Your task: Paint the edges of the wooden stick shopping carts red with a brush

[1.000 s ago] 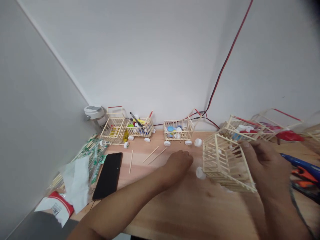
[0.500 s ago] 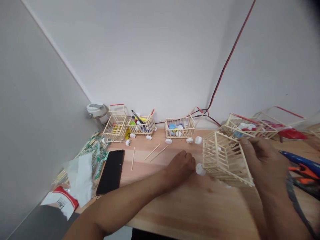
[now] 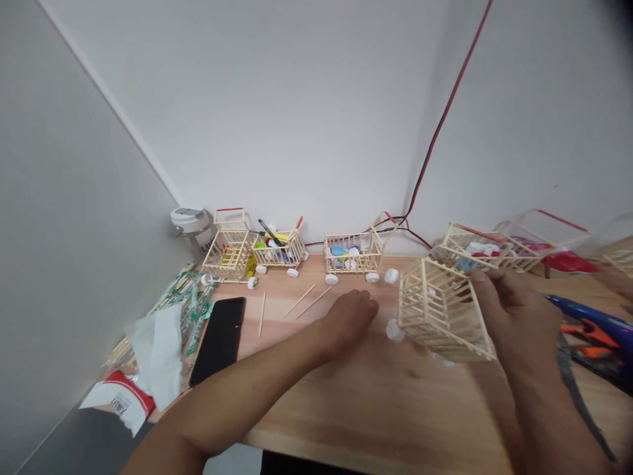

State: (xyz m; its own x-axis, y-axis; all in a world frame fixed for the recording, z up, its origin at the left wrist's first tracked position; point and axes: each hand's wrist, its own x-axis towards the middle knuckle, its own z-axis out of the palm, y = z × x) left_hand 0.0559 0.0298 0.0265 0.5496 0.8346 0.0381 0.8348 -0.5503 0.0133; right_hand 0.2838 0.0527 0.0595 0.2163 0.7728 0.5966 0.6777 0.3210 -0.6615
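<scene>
My right hand (image 3: 519, 310) grips a small cart of thin wooden sticks (image 3: 440, 310) by its upper right side, thumb on the rim. The cart is tilted, with round white wheels (image 3: 394, 330) on its left side. Left of it, my left hand (image 3: 352, 320) rests low over the tabletop with fingers curled inward, apart from the cart. Its fingertips are turned away, so anything in them is hidden. Loose thin sticks (image 3: 312, 303) lie just beyond that hand.
Several finished stick carts (image 3: 353, 254) with red handles stand along the wall. A black phone (image 3: 217, 342), bagged sticks (image 3: 185, 297) and white tissue (image 3: 158, 353) lie left. A blue tool (image 3: 593, 313) and orange-handled tool (image 3: 593, 340) lie right. A red-black cable (image 3: 440, 125) runs down the wall.
My left hand has drawn slightly left, away from the cart's wheel. My right hand still holds the cart at nearly the same tilt. The view has shifted a little.
</scene>
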